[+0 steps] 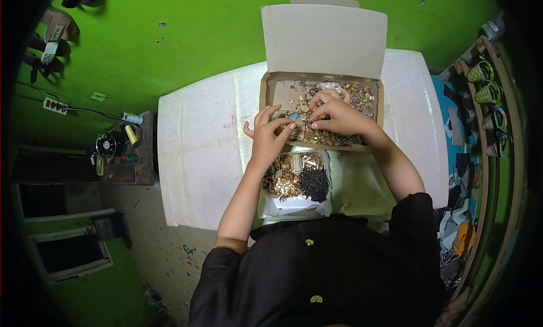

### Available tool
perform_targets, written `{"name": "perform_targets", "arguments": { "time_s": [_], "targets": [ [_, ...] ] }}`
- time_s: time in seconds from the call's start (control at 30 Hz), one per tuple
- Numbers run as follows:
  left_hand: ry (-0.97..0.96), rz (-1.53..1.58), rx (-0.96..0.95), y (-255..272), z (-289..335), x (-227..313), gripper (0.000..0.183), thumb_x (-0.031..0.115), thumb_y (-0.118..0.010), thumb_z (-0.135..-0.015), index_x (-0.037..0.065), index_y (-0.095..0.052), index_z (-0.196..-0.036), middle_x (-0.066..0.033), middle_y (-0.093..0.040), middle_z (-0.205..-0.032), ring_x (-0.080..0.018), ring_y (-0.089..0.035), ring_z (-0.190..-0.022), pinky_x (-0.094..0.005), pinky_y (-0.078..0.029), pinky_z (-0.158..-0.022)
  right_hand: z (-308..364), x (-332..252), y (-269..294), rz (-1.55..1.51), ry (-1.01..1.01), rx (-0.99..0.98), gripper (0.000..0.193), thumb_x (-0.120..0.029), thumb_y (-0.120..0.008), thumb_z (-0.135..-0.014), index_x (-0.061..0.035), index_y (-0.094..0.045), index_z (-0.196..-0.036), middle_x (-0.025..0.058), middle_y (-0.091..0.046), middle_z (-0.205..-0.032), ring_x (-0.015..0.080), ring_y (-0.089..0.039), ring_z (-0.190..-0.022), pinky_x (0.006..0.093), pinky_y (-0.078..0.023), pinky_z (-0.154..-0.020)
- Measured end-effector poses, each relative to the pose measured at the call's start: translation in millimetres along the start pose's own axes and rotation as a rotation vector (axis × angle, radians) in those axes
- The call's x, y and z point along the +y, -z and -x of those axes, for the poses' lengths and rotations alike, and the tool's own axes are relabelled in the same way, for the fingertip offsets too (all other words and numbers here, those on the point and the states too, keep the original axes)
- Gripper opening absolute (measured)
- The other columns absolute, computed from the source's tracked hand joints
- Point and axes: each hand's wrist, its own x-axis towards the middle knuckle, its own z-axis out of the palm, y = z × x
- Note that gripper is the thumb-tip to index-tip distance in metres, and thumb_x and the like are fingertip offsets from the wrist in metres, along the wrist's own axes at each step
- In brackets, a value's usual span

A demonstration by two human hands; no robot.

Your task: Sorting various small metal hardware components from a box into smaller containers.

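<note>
An open cardboard box (377, 109) holds many small shiny gold, silver and clear pieces, like metal fittings or beads. Over its left side, my left hand (267, 133) has thumb and index finger pinched together, with a small blue-grey piece (293, 116) at their tips. My right hand (337, 116) reaches in above the pile, its thumb and forefinger close together; anything between them is too small to make out. Nearer me, a white-lined tray (294, 205) contains gold-coloured fittings (280, 187) and a heap of black beads (314, 184).
The box's raised lid (325, 41) stands at the back near the green wall (209, 38). Everything sits on a white sparkly table (198, 151). To the left, a small wooden stand (141, 166) bears thread spools (133, 119). Wooden shelving (481, 174) runs along the right.
</note>
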Motion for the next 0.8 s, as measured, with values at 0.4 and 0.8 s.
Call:
{"name": "perform_targets", "arguments": {
  "time_s": [0.4,0.8],
  "targets": [
    [0.056,0.038,-0.130,-9,93,18,0.020,0.033,-0.071,-0.077,0.013,-0.071,-0.074,-0.0075,-0.055,-0.125,-0.0268,-0.039,-0.124,-0.0513,-0.005,-0.102,88,-39,-71,-0.095,-0.042,0.181,0.016,-0.032,-0.073,-0.076,-0.0159,-0.072,-0.079,-0.0015,-0.055,-0.112,0.0206,-0.036,-0.121,0.0471,-0.010,-0.099],
    [0.016,0.012,-0.171,-52,128,14,0.023,0.037,-0.070,-0.077,0.015,-0.073,-0.084,-0.0079,-0.054,-0.125,-0.0287,-0.037,-0.125,-0.0610,-0.007,-0.098,136,-33,-150,0.020,-0.305,0.483,0.021,-0.029,-0.071,-0.074,-0.0134,-0.072,-0.089,0.0039,-0.054,-0.118,0.0272,-0.032,-0.126,0.0599,-0.013,-0.098]
  ]
}}
